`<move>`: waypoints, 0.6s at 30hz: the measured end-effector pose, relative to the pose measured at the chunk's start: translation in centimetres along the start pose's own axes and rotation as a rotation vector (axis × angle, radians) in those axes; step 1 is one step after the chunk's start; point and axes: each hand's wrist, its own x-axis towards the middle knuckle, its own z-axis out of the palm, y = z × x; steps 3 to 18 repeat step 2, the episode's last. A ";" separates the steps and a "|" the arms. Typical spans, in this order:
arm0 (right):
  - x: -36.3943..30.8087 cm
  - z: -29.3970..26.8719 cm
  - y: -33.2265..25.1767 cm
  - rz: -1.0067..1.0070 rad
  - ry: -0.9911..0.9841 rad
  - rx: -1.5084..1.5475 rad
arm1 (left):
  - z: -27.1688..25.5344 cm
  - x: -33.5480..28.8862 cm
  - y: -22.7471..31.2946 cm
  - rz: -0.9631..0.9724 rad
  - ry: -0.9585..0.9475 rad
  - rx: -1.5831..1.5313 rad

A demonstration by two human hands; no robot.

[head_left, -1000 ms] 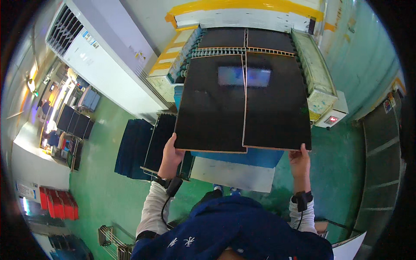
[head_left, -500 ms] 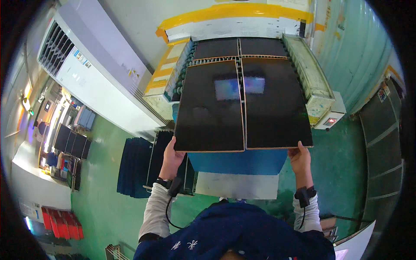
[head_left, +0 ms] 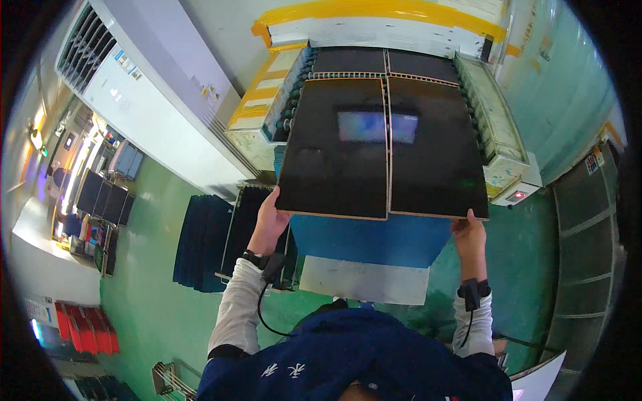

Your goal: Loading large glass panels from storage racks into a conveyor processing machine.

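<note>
Two flat black rectangular panels with light brown edges, a left panel point(head_left: 328, 170) and a right panel point(head_left: 438, 167), lie side by side with a thin gap between them. Their near ends stick out past the roller conveyor point(head_left: 292, 107). My left hand point(head_left: 269, 224) is closed on the near left corner of the left panel. At the near right corner of the right panel, my right hand point(head_left: 470, 235) pinches the edge, thumb uppermost; its other fingers are partly hidden underneath. Another pair of black panels point(head_left: 349, 60) lies just beyond on the rollers.
Pale side rails point(head_left: 498, 127) flank the conveyor, with a blue panel point(head_left: 368, 237) below its near end. A rack of dark sheets point(head_left: 204, 244) stands to the left, near a tall white air conditioner point(head_left: 150, 107). Grey framed panels point(head_left: 585, 227) lean at the right.
The near panels have slid slightly away from me, and both hands have moved with them, still holding the corners. The whole view has also turned a little.
</note>
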 end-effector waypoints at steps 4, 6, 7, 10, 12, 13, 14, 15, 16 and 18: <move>0.3 -0.1 0.1 -0.011 0.008 0.012 | 0.3 0.1 -0.1 0.043 -0.019 -0.019; 0.3 -0.1 0.1 -0.011 0.008 0.012 | 0.3 0.1 -0.1 0.043 -0.019 -0.019; 0.3 -0.1 0.1 -0.011 0.008 0.012 | 0.3 0.1 -0.1 0.043 -0.019 -0.019; 0.3 -0.1 0.1 -0.011 0.008 0.012 | 0.3 0.1 -0.1 0.043 -0.019 -0.019; 0.3 -0.1 0.1 -0.011 0.008 0.012 | 0.3 0.1 -0.1 0.043 -0.019 -0.019; 0.3 -0.1 0.1 -0.011 0.008 0.012 | 0.3 0.1 -0.1 0.043 -0.019 -0.019; 0.3 -0.1 0.1 -0.011 0.008 0.012 | 0.3 0.1 -0.1 0.043 -0.019 -0.019; 0.3 -0.1 0.1 -0.011 0.008 0.012 | 0.3 0.1 -0.1 0.043 -0.019 -0.019; 0.3 -0.1 0.1 -0.011 0.008 0.012 | 0.3 0.1 -0.1 0.043 -0.019 -0.019; 0.3 -0.1 0.1 -0.011 0.008 0.012 | 0.3 0.1 -0.1 0.043 -0.019 -0.019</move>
